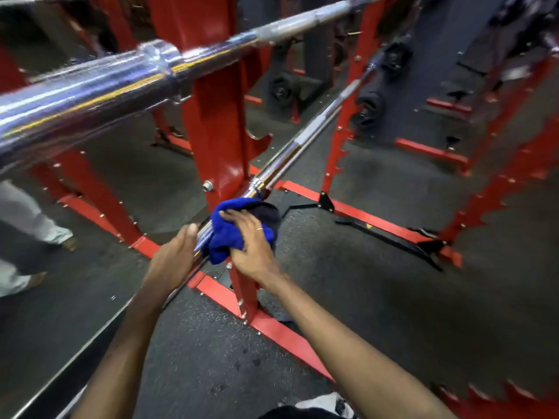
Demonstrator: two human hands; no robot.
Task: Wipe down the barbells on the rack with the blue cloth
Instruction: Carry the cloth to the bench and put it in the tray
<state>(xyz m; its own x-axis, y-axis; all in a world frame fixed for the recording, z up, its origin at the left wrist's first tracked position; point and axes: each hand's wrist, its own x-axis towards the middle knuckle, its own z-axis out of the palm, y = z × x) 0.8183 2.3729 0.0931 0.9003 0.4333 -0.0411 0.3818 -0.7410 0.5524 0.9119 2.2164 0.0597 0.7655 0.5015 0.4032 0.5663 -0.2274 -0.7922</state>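
Dark speckled rubber floor [378, 237], dim light. Red steel frames [435, 152] farther back, black weight plates [370, 101] stored behind. A person's light trouser legs [27, 213] at left edge.

Bare forearms; a thin ring [259, 229], perhaps gold, on one finger.
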